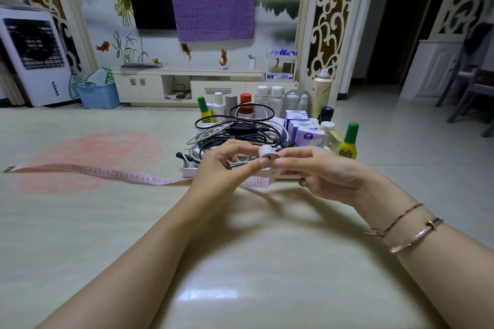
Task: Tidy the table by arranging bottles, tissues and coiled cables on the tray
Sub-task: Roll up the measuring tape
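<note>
measuring tape (112, 173): pink, printed numbers legible, approx. 123–128 along the flat stretch. tissue packs (304, 132): print too blurred to read.

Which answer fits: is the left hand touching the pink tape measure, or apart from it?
Touching. The head view shows the left hand pinching the pink tape measure near its small roll, fingertips on the strip.

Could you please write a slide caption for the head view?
Both hands roll up a pink measuring tape before a tray of cables and bottles.
</note>
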`<state>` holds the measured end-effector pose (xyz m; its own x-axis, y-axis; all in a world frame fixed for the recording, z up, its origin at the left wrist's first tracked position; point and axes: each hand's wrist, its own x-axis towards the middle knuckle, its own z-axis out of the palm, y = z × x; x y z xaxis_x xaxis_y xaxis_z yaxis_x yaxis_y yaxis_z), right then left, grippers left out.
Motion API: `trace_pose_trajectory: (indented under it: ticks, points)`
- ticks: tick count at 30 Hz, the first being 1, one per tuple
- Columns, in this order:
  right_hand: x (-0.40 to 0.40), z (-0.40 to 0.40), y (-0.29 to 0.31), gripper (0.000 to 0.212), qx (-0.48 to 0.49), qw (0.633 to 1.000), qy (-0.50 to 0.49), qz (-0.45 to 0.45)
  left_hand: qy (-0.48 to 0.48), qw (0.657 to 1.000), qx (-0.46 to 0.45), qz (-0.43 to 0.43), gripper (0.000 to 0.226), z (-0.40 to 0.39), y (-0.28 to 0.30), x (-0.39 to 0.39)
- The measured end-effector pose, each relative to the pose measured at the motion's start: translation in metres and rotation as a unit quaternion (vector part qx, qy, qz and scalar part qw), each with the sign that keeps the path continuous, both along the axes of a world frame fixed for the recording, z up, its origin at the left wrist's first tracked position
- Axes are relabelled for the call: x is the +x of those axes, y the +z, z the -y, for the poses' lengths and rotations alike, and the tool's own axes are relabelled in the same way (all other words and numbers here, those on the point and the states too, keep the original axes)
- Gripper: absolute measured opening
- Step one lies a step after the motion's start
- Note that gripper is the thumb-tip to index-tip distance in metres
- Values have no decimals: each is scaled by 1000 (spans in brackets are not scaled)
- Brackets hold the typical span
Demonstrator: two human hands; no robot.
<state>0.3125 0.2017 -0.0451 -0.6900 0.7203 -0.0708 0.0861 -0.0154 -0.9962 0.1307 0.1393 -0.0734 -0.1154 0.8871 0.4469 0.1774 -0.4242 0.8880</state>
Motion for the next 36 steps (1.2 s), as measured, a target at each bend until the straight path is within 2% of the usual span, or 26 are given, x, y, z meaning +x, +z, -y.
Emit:
trace_pose_trajectory:
  ticks: [4, 8, 12, 15, 17, 20, 23, 27, 29, 31, 33, 36]
  points:
    - [-3, -1, 0, 20, 76, 995, -56, -38, -48, 995, -21, 79, 28, 0, -1, -3]
    - [-11, -1, -2, 31, 107, 986, -62, -113, -71, 988, -20, 134, 29, -2, 0, -2]
    - [-18, -1, -7, 23, 122, 982, -78, -123, -68, 982, -28, 174, 27, -3, 0, -1]
    - [-19, -3, -8, 27, 138, 981, -83, -112, -54, 982, -32, 175, 27, -3, 1, 0]
    - [-16, -3, -6, 29, 159, 981, -88, -69, -44, 989, -35, 140, 26, -2, 0, -1]
    - [-9, -5, -2, 27, 191, 977, -96, 7, -6, 999, -25, 38, 16, 0, 0, -2]
    - [-6, -4, 1, 24, 199, 976, -88, 20, 10, 1000, -20, 7, 13, 1, 1, -1]
    - [-6, -2, 4, 46, 171, 980, -78, 59, 29, 999, 15, -4, 15, 5, 5, 0]
    - [-3, -4, 5, 54, 137, 981, -97, 101, 58, 996, 42, -54, 16, 6, 5, 2]
    - [-1, -5, 3, 53, 134, 978, -96, 131, 84, 988, 67, -113, 17, 7, 5, 4]
    - [-3, -3, 0, 48, 135, 980, -61, 130, 93, 980, 86, -150, 17, 9, 5, 6]
    - [-7, 0, -4, 53, 114, 988, -28, 104, 92, 978, 93, -164, 18, 10, 4, 6]
